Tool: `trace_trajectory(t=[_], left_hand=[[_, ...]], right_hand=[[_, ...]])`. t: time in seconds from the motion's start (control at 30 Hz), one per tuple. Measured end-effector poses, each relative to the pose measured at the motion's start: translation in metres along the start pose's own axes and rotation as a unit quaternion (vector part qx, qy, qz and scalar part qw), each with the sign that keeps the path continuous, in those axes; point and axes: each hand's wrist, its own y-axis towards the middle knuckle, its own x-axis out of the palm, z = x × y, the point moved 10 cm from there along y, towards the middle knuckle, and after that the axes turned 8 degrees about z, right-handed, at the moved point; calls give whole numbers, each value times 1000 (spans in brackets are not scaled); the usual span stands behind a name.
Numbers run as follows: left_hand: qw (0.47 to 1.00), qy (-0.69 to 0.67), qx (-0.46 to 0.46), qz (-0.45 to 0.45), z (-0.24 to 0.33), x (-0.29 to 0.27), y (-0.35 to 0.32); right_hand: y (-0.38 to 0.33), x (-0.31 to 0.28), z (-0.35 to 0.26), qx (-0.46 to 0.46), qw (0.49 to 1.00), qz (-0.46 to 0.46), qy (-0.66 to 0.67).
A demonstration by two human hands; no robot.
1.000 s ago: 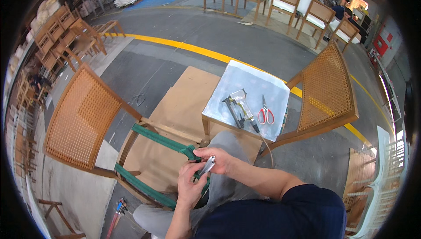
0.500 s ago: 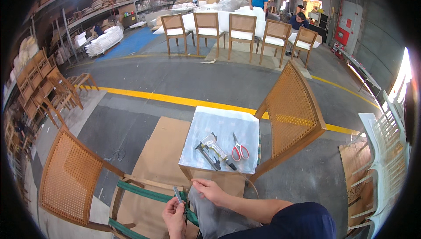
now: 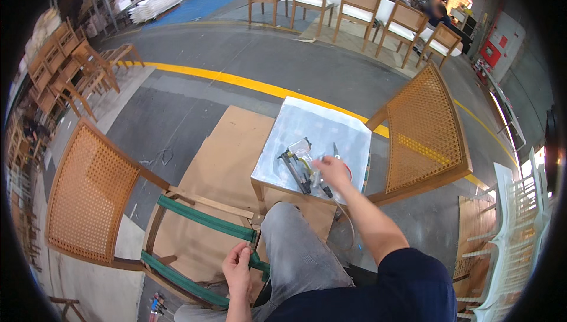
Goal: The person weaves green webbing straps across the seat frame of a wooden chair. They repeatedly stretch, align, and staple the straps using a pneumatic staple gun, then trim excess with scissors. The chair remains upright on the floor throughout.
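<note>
A pneumatic staple gun (image 3: 295, 171) rests on the white-covered seat (image 3: 325, 115) of the chair in front of me. My right hand (image 3: 332, 172) reaches over this seat, its fingers apart at the gun's handle; contact is unclear. Behind that hand, red-handled snips (image 3: 336, 152) are partly hidden. Lower left, my left hand (image 3: 237, 265) is closed in a pinch by the green webbing (image 3: 207, 218) of a seatless chair frame (image 3: 152, 227). What it holds, if anything, cannot be made out. That frame has a woven cane back (image 3: 94, 192).
Cardboard (image 3: 227, 145) lies under both chairs. The right chair's cane back (image 3: 425, 133) rises beyond its seat; an air hose (image 3: 352, 227) hangs below. Stacked chairs (image 3: 71, 68) stand left, white slatted pieces (image 3: 511, 233) right. Two people work behind the far chair row (image 3: 358, 0).
My right hand has moved from my knee up to the staple gun. My left hand is lower in its pinch, and the silver staple strip it held no longer shows. My view has tilted down.
</note>
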Motion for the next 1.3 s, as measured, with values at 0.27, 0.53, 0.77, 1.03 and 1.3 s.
trace_trajectory(t=[0.27, 0.53, 0.77, 1.03, 1.3], left_hand=[[997, -54, -6, 54, -24, -64, -34], [978, 59, 197, 34, 53, -50, -57], [890, 214, 398, -55, 112, -15, -99], [971, 60, 226, 43, 43, -108, -125], [975, -180, -37, 122, 9, -141, -84]], right_hand=[[74, -42, -23, -44, 973, 127, -186], [-93, 78, -50, -90, 980, -177, 33], [-352, 222, -97, 223, 728, -623, 180], [-383, 239, -137, 8, 735, -664, 138], [-422, 240, -110, -153, 652, -743, -2]])
